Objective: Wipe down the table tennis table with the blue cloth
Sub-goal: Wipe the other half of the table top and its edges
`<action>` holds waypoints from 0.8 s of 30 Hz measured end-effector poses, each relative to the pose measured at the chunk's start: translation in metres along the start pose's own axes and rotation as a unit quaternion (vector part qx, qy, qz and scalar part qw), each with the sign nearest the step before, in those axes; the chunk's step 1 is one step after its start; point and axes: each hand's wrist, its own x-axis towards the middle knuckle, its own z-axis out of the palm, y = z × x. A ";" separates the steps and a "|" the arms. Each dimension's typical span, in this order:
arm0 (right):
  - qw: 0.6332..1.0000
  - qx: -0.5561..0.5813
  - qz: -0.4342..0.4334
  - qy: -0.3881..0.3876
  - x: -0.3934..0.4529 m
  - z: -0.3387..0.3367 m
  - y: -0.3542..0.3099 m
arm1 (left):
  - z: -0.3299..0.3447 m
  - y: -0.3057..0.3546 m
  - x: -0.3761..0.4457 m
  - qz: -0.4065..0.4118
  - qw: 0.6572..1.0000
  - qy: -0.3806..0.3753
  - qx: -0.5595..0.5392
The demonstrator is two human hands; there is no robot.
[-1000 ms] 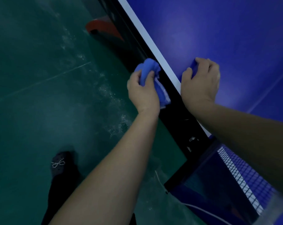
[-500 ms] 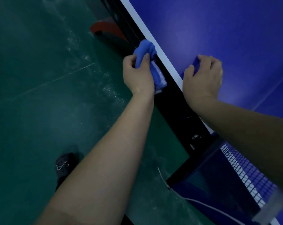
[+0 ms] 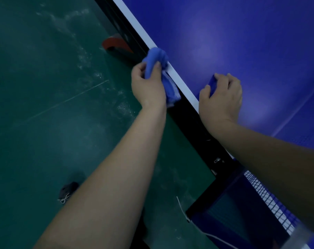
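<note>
Moved farther along the white edge line: left hand (image 3: pixel 149 87) gripping bunched blue cloth (image 3: pixel 157 59) against table tennis table (image 3: pixel 242 33) side; right hand (image 3: pixel 222 97) curled on a dark blue object, identity unclear; edge wiping underway, most surface seemingly pending.

No legible text or labels.
</note>
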 end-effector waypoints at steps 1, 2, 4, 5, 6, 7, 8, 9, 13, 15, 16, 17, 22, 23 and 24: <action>1.000 -0.001 0.000 0.002 0.000 -0.001 0.000 | 0.000 -0.007 -0.014 0.005 1.000 -0.016 0.013; 1.000 -0.002 -0.001 0.003 0.000 -0.001 0.000 | -0.001 -0.013 -0.027 0.013 0.999 -0.029 0.033; 1.000 -0.001 -0.004 0.003 -0.001 0.000 -0.001 | 0.003 -0.018 -0.040 0.055 0.994 -0.039 0.085; 1.000 0.001 -0.004 0.004 -0.001 0.001 -0.001 | 0.010 -0.014 -0.038 0.085 0.988 -0.037 0.127; 1.000 0.003 -0.002 0.005 -0.001 0.001 -0.001 | 0.018 -0.007 -0.033 0.112 0.977 -0.035 0.177; 1.000 0.004 -0.001 0.007 -0.001 0.001 -0.001 | 0.026 0.001 -0.026 0.121 0.968 -0.039 0.218; 1.000 0.006 0.001 0.008 -0.001 0.001 -0.001 | 0.033 0.009 -0.017 0.118 0.962 -0.037 0.242; 1.000 0.009 0.001 0.008 -0.001 0.001 0.000 | 0.038 0.016 -0.007 0.109 0.963 -0.031 0.244; 1.000 0.009 -0.002 0.003 -0.002 0.001 0.001 | 0.035 0.034 0.048 0.083 0.986 0.046 0.138; 1.000 0.006 -0.003 0.003 -0.002 0.001 0.001 | 0.024 0.029 0.063 0.038 0.996 0.063 0.045; 1.000 0.004 -0.003 0.001 -0.002 0.000 0.000 | 0.018 0.021 0.062 0.011 0.998 0.054 0.011; 1.000 0.002 -0.002 -0.001 -0.002 0.000 -0.001 | 0.013 0.008 0.054 -0.011 0.999 0.039 0.000; 1.000 -0.001 -0.003 -0.006 -0.003 0.000 -0.003 | -0.008 -0.063 -0.023 -0.076 0.995 -0.067 0.020; 1.000 -0.001 -0.004 -0.006 -0.003 0.000 -0.003 | -0.009 -0.066 -0.027 -0.079 0.994 -0.079 0.019; 1.000 0.001 -0.003 -0.005 -0.003 0.000 -0.003 | -0.008 -0.062 -0.023 -0.076 0.993 -0.084 0.017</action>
